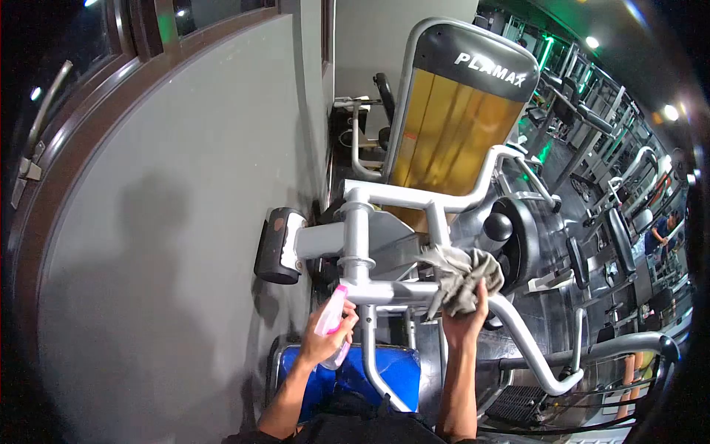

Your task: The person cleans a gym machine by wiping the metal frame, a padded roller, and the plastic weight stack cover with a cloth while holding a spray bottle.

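My left hand (325, 342) is wrapped round a pink and white spray bottle (333, 312), its top pointing up and away, close to the silver frame of an exercise machine (358, 229). A crumpled grey cloth (464, 280) is bunched in my right hand (466, 320), up against the machine's lower silver bar (399, 291). The thumb shows over the cloth, while the other fingers are mostly hidden. A black roller pad (280, 246) with a torn white patch sticks out of the frame on the left.
Beyond the frame stands a weight-stack cover (462, 126) with an amber panel. A blue seat pad (384, 370) lies below my hands. The grey wall (177, 222) runs along the left. Several other gym machines fill the right, where a person (658, 235) is far off.
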`<action>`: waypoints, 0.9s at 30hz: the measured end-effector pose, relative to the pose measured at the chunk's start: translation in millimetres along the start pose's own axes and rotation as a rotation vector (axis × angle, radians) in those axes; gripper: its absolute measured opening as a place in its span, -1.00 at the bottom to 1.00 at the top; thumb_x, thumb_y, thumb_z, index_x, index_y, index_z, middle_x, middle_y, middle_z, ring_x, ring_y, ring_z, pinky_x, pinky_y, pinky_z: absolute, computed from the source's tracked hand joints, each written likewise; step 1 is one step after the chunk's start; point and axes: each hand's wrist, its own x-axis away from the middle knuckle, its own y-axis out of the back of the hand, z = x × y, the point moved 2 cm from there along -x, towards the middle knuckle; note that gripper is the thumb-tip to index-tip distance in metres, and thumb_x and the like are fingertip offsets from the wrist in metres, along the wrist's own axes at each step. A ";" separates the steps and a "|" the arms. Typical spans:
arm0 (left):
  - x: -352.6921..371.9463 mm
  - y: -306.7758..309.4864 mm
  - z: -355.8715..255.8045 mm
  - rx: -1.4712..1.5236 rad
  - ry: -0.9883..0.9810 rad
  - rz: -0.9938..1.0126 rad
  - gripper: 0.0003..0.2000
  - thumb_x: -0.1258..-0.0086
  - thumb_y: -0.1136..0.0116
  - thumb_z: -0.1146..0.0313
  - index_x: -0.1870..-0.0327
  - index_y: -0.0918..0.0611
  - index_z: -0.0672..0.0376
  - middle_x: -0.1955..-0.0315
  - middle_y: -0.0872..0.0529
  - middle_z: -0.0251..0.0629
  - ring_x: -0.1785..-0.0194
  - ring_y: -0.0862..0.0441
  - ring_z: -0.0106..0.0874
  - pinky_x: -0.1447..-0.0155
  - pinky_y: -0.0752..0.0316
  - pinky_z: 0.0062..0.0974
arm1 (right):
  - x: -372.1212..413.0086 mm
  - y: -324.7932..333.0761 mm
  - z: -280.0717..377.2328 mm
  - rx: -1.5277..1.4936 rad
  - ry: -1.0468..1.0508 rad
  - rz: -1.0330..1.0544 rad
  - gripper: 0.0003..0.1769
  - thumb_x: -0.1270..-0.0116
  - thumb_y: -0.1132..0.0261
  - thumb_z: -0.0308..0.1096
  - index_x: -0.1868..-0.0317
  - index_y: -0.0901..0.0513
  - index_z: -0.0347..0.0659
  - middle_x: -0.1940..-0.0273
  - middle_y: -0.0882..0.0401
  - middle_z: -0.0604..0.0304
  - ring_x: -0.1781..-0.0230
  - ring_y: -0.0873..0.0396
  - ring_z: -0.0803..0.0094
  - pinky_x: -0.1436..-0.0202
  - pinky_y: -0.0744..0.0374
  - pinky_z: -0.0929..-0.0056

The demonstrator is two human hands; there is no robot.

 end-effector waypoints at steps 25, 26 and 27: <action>-27.2 -136.5 20.1 -0.134 -0.034 0.064 -0.84 -0.36 -0.19 0.42 0.14 -0.54 0.28 0.53 -0.58 -0.37 0.66 -0.54 -0.58 0.59 -0.45 -0.60 | 94.3 31.8 44.4 -0.336 0.059 0.070 -0.47 -0.32 -0.18 0.00 -0.20 -0.47 -0.09 -0.14 -0.51 0.12 -0.08 -0.50 0.22 -0.15 -0.52 0.10; -30.0 -140.3 15.5 -0.116 0.009 0.064 -0.85 -0.36 -0.20 0.37 0.18 -0.55 0.25 0.59 -0.55 -0.40 0.68 -0.52 -0.59 0.60 -0.43 -0.58 | 92.9 33.8 46.8 -0.336 0.063 0.073 -0.47 -0.32 -0.18 0.00 -0.20 -0.47 -0.09 -0.14 -0.51 0.12 -0.08 -0.50 0.22 -0.15 -0.52 0.10; -33.7 -142.7 14.7 -0.115 0.006 0.066 -0.85 -0.36 -0.20 0.37 0.18 -0.55 0.25 0.59 -0.55 -0.40 0.68 -0.52 -0.59 0.60 -0.43 -0.58 | 90.4 38.6 48.6 -0.362 0.024 0.104 -0.50 -0.35 -0.15 -0.02 -0.18 -0.47 -0.14 -0.10 -0.53 0.09 -0.04 -0.52 0.19 -0.11 -0.54 0.13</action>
